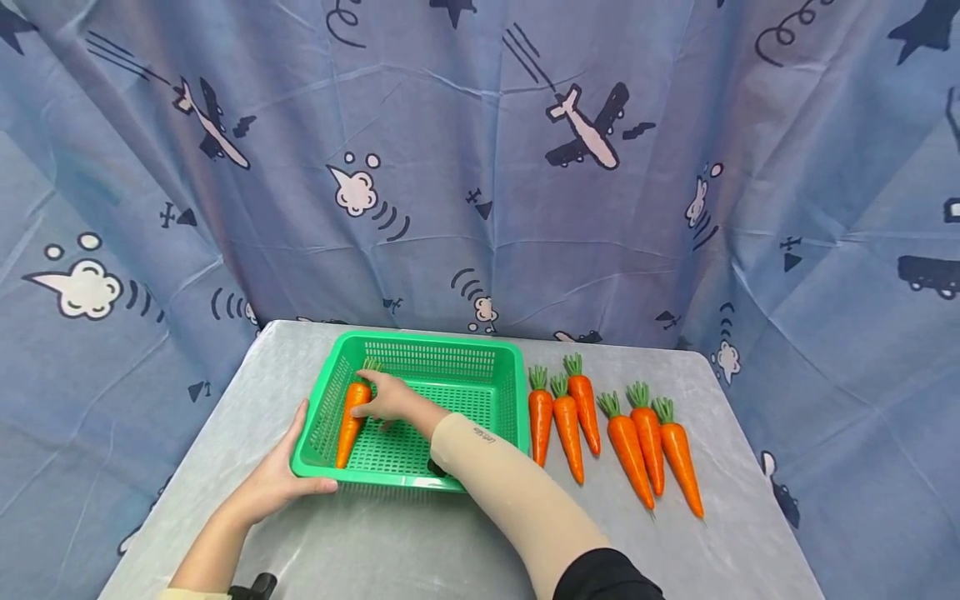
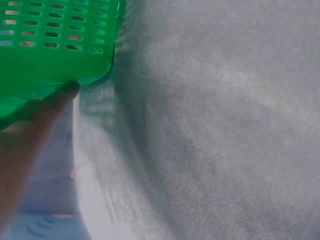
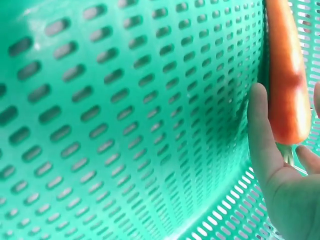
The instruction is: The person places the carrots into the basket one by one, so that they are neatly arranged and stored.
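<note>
Carrot (image 1: 349, 427) lies inside the green basket (image 1: 431, 337) at left, fingers of your right hand (image 1: 391, 397) released, parted around it.
Your left hand (image 1: 272, 484) rests against the near-left corner, fingers extended.

"What is the basket (image 1: 375, 477) made of?"
"Plastic, by its look: smooth and glossy."
"And the carrot (image 1: 347, 435) in it?"
"Smooth and shiny, like the 6 carrots (image 1: 628, 454) outside."
"The desk (image 1: 390, 542)?"
"Finely grained, with a soft sheen; I can't tell the material."
"The curtain (image 1: 450, 150) and pale sleeve (image 1: 517, 496)?"
"Cloth: the curtain creased and matt, the sleeve smooth."
</note>
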